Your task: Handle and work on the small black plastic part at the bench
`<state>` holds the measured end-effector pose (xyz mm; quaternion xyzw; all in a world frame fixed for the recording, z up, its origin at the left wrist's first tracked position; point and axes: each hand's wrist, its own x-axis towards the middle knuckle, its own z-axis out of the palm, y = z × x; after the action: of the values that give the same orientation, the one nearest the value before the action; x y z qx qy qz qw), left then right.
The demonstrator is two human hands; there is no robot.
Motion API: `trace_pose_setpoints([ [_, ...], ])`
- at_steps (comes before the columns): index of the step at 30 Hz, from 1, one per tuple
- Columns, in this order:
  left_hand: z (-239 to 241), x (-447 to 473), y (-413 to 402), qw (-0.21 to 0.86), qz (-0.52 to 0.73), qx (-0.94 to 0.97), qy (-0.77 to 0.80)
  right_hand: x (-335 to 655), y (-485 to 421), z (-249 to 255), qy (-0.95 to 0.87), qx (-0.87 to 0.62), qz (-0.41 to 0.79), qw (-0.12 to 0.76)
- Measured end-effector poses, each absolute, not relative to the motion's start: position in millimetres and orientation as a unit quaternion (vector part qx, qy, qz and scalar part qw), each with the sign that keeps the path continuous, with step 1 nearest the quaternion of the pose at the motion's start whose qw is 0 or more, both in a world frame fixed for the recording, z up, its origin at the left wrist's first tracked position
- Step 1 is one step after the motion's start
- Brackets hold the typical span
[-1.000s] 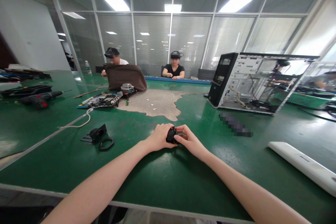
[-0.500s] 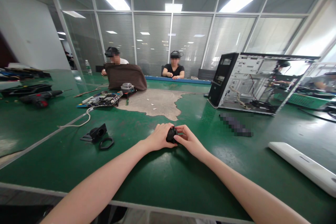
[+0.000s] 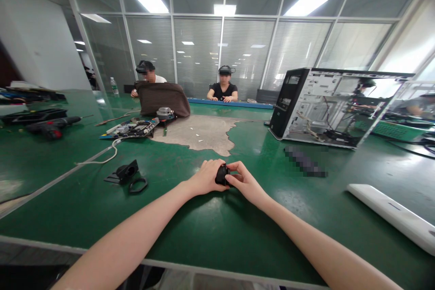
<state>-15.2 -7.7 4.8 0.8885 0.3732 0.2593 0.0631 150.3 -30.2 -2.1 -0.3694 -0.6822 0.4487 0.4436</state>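
Gripping black part [image 3: 221, 175] in left hand [image 3: 204, 177], pinching its end with right hand [image 3: 245, 183], back from the front edge of the bench [image 3: 204, 231]. Could slip from a loose hold or skew under uneven pressure.

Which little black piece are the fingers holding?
The rounded black piece between the left hand and right hand. The black ring and black bracket-like part aren't held; they lie on the green table to the left.
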Motion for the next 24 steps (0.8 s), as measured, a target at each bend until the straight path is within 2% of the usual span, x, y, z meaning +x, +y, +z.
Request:
trace_pose_setpoints([
  [6,3.6,-15.2,-6.9,0.061,0.260,0.888,0.374,151.9,-34.9,-0.4,-0.685,-0.352,0.478,0.421],
  [15,4.3,-14.3,-6.9,0.063,0.264,0.887,0.373,150.5,-31.6,-2.3,-0.681,-0.366,0.452,0.445],
  [24,2.5,-14.2,-6.3,0.059,0.267,0.886,0.374,154.2,-34.8,0.0,-0.685,-0.328,0.484,0.433],
])
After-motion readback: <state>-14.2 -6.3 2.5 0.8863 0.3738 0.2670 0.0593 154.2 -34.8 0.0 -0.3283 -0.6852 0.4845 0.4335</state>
